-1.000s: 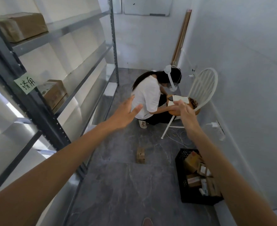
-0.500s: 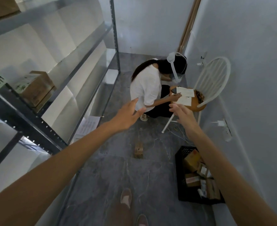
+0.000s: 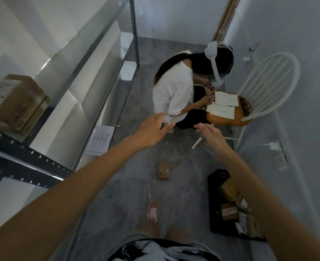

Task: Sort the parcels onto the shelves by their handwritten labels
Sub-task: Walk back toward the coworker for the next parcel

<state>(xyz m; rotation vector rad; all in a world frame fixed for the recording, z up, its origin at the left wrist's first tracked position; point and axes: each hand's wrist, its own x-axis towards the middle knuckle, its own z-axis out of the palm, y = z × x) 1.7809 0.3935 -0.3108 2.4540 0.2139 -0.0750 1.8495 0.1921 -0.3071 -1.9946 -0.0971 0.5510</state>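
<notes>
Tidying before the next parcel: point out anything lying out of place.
One small brown parcel lies alone on the grey floor, apart from the black crate that holds the other parcels. A printed sheet lies on the floor beside the shelf unit.

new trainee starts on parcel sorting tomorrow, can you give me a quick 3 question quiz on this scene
1. True or false: the left hand is gripping a parcel.
2. Where does the black crate holding the parcels stand?
A. on a shelf
B. on the floor by the right-hand wall
C. on the chair seat
3. Fill the blank: the papers lie on the seat of the white ____.

Key: 1 false; 2 B; 3 chair.
</notes>
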